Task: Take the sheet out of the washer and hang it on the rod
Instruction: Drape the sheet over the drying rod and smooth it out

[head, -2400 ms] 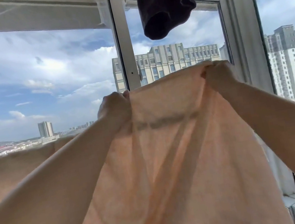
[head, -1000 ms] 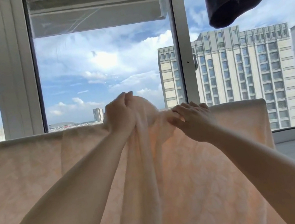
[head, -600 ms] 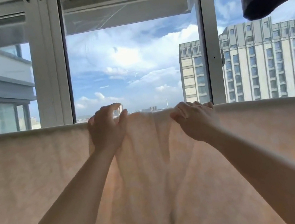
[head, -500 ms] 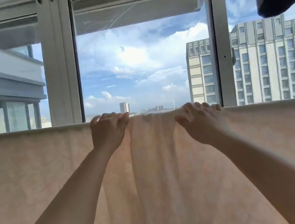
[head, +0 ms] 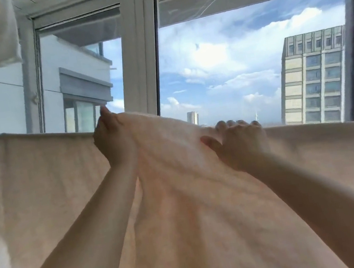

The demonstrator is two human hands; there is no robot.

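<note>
Hanging peach sheet [head: 40,193] spans white-framed window [head: 145,52], both hands gripping.

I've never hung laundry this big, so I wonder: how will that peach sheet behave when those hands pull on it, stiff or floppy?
Probably floppy: the peach sheet bunches into long folds between the left hand and the right hand. It looks thin and likely light, since daylight glows through it. It may slide along the top when tugged, as it is only draped there.
</note>
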